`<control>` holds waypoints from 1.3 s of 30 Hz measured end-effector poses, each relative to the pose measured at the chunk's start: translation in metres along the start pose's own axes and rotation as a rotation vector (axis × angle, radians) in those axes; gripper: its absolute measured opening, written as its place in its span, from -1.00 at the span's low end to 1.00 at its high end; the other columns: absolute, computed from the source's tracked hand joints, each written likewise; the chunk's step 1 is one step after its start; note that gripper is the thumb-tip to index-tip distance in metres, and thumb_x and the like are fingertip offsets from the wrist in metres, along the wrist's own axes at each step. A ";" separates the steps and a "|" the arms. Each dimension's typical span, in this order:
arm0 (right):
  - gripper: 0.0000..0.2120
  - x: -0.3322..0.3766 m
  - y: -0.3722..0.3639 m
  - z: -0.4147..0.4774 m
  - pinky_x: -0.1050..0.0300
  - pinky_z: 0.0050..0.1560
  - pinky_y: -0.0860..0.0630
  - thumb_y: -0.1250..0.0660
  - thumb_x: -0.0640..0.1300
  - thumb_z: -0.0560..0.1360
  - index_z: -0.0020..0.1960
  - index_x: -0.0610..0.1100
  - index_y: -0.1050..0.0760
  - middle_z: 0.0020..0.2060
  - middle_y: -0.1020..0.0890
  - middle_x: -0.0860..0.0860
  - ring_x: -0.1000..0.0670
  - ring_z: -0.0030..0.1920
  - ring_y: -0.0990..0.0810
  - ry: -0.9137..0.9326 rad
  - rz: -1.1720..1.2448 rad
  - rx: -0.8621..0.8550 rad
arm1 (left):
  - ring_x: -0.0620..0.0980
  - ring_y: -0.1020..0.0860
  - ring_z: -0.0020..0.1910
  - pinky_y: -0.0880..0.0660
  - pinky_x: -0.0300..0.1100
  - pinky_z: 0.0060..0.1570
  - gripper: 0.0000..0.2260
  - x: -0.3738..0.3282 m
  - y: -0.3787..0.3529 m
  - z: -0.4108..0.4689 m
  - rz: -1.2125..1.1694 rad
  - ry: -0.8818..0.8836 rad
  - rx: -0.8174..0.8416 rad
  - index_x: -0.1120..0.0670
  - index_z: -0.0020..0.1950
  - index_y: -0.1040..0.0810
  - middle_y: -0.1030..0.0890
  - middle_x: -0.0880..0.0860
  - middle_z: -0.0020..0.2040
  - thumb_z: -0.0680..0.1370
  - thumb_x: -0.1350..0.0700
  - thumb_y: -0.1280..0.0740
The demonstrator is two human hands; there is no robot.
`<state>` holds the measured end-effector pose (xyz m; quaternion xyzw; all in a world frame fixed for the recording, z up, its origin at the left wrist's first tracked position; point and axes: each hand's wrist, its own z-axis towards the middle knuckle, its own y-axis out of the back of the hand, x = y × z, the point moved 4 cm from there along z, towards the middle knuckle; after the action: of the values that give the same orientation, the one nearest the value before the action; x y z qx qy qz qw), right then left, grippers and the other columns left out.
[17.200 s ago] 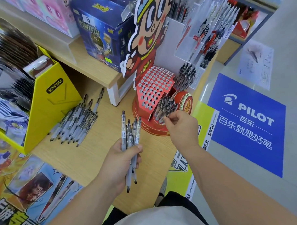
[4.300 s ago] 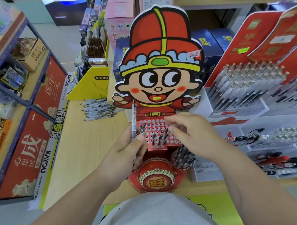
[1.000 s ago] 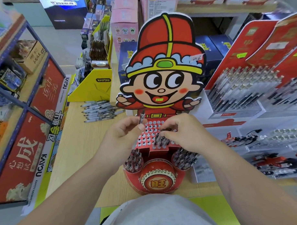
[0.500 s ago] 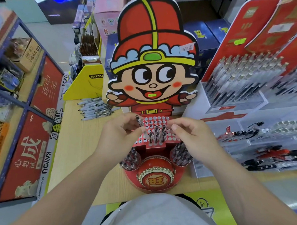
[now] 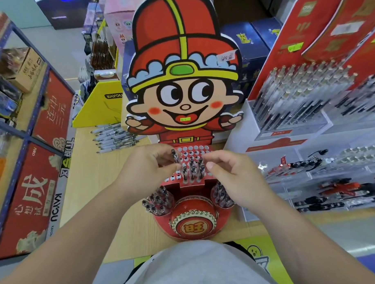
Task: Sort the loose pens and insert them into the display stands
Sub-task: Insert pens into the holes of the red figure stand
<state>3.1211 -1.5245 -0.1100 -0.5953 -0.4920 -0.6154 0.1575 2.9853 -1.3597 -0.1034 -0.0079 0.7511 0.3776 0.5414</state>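
A red cartoon display stand sits on the wooden table, with a sloped panel of round holes below the figure. Several pens stand in the panel's holes. My left hand pinches a pen by its upper end over the panel's left side. My right hand hovers beside the inserted pens with fingers loosely curled, holding nothing. Two round cups hold more pens, one at the left and one at the right. A pile of loose pens lies on the table at the back left.
A yellow cardboard box stands behind the loose pens. Clear acrylic pen racks fill the right side. A blue metal shelf with red posters borders the table on the left. Bare wooden tabletop lies between stand and shelf.
My left hand has lowered its pen toward the hole panel's left side. My right hand has drawn slightly away from the inserted pens. The camera has tilted a little.
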 end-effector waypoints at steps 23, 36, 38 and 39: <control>-0.77 -0.001 -0.007 0.003 0.14 0.18 -0.57 -0.27 -0.11 0.64 0.20 0.12 -0.60 0.03 -0.66 0.27 0.25 0.06 -0.62 -0.007 -0.044 -0.013 | -0.24 -0.63 0.03 -0.51 -0.41 0.01 -0.75 0.011 -0.006 0.006 0.035 -0.212 0.205 -0.05 0.25 -0.65 -0.65 -0.27 0.07 0.58 0.13 -0.42; -0.70 0.009 -0.011 -0.008 0.49 0.05 -0.43 -0.26 -0.15 0.63 0.31 0.07 -0.56 0.08 -0.64 0.25 0.28 0.09 -0.59 0.048 -0.140 -0.050 | -0.24 -0.63 0.00 -0.52 -0.39 -0.01 -0.81 0.010 -0.009 0.008 0.047 -0.231 0.165 -0.03 0.20 -0.68 -0.67 -0.26 -0.01 0.61 0.06 -0.38; -0.67 0.010 -0.013 -0.011 0.50 0.09 -0.41 -0.26 -0.14 0.63 0.35 0.07 -0.52 0.13 -0.62 0.26 0.31 0.12 -0.56 0.013 -0.133 -0.090 | -0.24 -0.63 0.04 -0.54 -0.31 0.05 -0.78 0.016 -0.007 0.006 0.036 -0.223 0.165 -0.03 0.25 -0.64 -0.67 -0.22 0.05 0.61 0.04 -0.37; -0.66 0.010 -0.014 -0.014 0.45 0.12 -0.43 -0.26 -0.14 0.63 0.37 0.08 -0.51 0.17 -0.62 0.26 0.31 0.14 -0.56 -0.007 -0.129 -0.111 | -0.24 -0.61 0.06 -0.55 -0.27 0.09 -0.76 0.019 -0.005 0.005 0.041 -0.217 0.159 -0.03 0.28 -0.62 -0.66 -0.20 0.08 0.62 0.02 -0.36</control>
<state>3.1000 -1.5250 -0.1043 -0.5723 -0.4948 -0.6487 0.0826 2.9832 -1.3526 -0.1222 0.0911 0.7159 0.3263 0.6105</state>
